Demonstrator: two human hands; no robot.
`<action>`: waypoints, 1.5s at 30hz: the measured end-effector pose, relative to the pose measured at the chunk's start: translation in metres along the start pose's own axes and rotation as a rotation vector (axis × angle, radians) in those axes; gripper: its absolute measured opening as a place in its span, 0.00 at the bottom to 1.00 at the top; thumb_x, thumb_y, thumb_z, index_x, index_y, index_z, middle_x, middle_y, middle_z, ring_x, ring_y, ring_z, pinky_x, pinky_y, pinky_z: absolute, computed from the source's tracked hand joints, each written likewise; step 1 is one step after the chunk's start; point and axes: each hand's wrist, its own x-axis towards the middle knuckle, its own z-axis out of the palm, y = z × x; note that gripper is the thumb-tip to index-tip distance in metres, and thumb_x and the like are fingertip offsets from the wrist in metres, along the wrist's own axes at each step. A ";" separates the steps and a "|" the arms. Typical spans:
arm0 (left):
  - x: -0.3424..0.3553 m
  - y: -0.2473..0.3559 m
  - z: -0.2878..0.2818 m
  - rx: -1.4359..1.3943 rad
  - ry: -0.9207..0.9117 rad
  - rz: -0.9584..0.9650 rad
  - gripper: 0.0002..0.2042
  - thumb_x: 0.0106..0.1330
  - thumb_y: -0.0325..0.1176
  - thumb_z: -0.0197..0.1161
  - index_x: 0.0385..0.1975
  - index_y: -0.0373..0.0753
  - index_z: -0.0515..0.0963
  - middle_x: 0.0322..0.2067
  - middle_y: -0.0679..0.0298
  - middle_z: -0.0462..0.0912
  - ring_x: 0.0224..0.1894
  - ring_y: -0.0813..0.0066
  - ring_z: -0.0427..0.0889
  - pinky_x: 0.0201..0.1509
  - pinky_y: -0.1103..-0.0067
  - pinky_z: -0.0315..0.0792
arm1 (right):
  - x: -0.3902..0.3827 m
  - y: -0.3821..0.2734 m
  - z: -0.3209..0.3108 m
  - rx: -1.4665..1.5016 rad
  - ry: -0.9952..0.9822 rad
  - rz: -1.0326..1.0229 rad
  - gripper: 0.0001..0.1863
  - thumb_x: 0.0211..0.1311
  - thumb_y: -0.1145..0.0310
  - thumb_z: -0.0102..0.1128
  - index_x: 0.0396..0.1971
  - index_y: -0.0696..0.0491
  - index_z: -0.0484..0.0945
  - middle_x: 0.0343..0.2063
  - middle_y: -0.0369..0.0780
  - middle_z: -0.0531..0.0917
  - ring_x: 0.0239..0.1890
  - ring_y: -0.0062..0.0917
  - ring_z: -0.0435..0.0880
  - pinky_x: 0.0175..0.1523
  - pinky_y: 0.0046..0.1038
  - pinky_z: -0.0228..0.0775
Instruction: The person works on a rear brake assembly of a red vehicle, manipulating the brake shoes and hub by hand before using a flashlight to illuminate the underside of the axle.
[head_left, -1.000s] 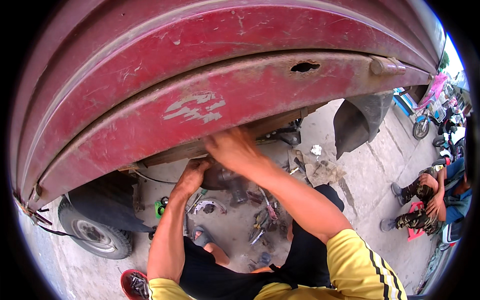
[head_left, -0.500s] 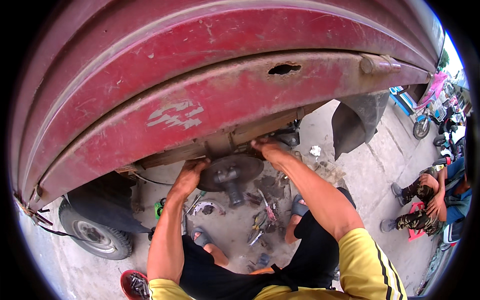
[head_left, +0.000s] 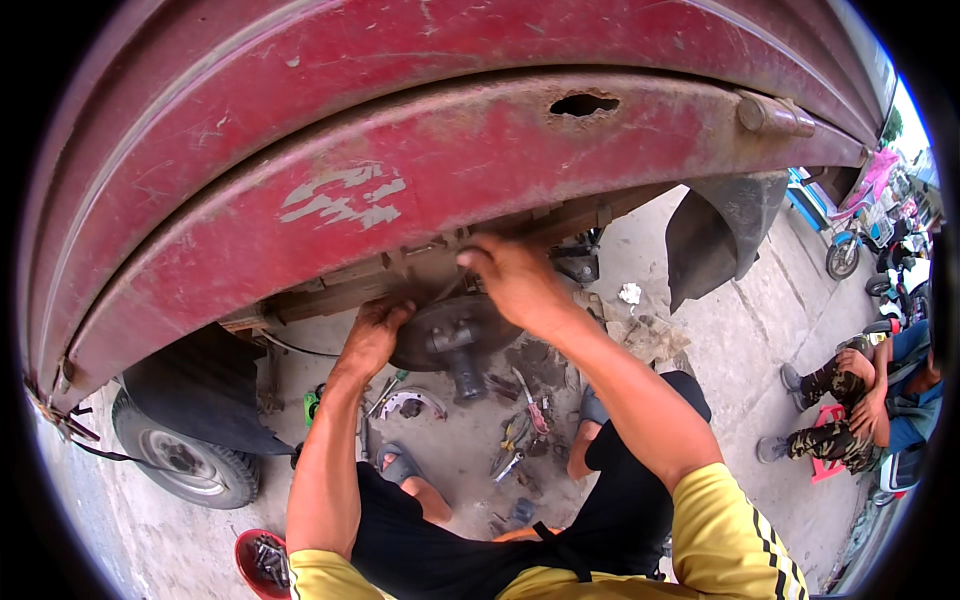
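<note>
A dark, round metal disc (head_left: 485, 330) with a stubby hub part (head_left: 460, 350) at its middle is under the rear of a red vehicle (head_left: 400, 200). My left hand (head_left: 372, 338) is closed at the disc's upper left rim, its fingers curled over the edge. My right hand (head_left: 510, 285) is above the disc's right side, close to the vehicle's underside. Motion smears its fingertips, so whether anything is in them cannot be made out. On the ground below lie a curved pale brake shoe (head_left: 413, 405) and a screwdriver with a red handle (head_left: 539, 420).
To the left are a tyre (head_left: 185, 455) and a black mud flap (head_left: 205, 395); another flap (head_left: 715, 235) hangs at right. A red bucket of metal parts (head_left: 262, 565) stands lower left. A person (head_left: 880, 405) sits at right, with motorbikes (head_left: 845, 255) beyond. Tools lie between my feet.
My right hand has moved left and up from the disc's right rim toward the vehicle's underside. My left hand stays at the left rim. The vehicle sits slightly higher in view.
</note>
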 end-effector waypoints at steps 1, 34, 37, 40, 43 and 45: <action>0.000 -0.001 -0.001 0.009 -0.036 -0.041 0.13 0.64 0.33 0.53 0.40 0.29 0.77 0.35 0.67 0.79 0.40 0.78 0.73 0.51 0.81 0.65 | 0.001 -0.011 0.002 -0.030 -0.033 -0.003 0.16 0.65 0.61 0.54 0.42 0.59 0.78 0.32 0.58 0.79 0.37 0.45 0.81 0.41 0.42 0.71; -0.010 0.024 0.001 -0.161 -0.038 -0.186 0.21 0.62 0.41 0.57 0.45 0.27 0.78 0.45 0.54 0.82 0.48 0.70 0.76 0.57 0.77 0.64 | 0.024 -0.051 0.049 -0.195 -0.003 -0.342 0.12 0.59 0.65 0.55 0.37 0.58 0.78 0.29 0.53 0.80 0.36 0.46 0.81 0.43 0.41 0.72; -0.009 0.023 0.003 -0.074 -0.040 -0.132 0.22 0.63 0.43 0.56 0.44 0.26 0.78 0.45 0.53 0.82 0.49 0.69 0.75 0.58 0.76 0.63 | 0.025 -0.044 0.055 -0.230 0.206 -0.502 0.10 0.57 0.66 0.57 0.35 0.55 0.80 0.23 0.48 0.79 0.31 0.43 0.82 0.39 0.40 0.73; -0.004 0.014 0.004 -0.008 -0.062 -0.144 0.23 0.65 0.44 0.53 0.45 0.25 0.77 0.46 0.53 0.81 0.51 0.69 0.74 0.59 0.76 0.61 | 0.028 -0.039 0.061 -0.214 0.167 -0.458 0.10 0.56 0.66 0.59 0.33 0.56 0.80 0.24 0.47 0.80 0.30 0.42 0.83 0.36 0.39 0.74; -0.003 0.006 -0.002 -0.035 -0.132 -0.129 0.22 0.66 0.42 0.51 0.47 0.26 0.76 0.46 0.54 0.81 0.50 0.68 0.74 0.59 0.75 0.62 | 0.031 -0.038 0.054 -0.124 0.118 -0.411 0.11 0.54 0.66 0.61 0.34 0.56 0.81 0.22 0.47 0.82 0.28 0.41 0.83 0.35 0.39 0.74; -0.007 0.012 0.001 -0.053 -0.095 -0.138 0.20 0.66 0.40 0.50 0.45 0.27 0.77 0.45 0.55 0.81 0.49 0.69 0.74 0.58 0.75 0.62 | 0.026 -0.041 0.053 -0.147 0.171 -0.416 0.12 0.56 0.64 0.60 0.35 0.55 0.82 0.23 0.48 0.82 0.27 0.41 0.83 0.35 0.39 0.75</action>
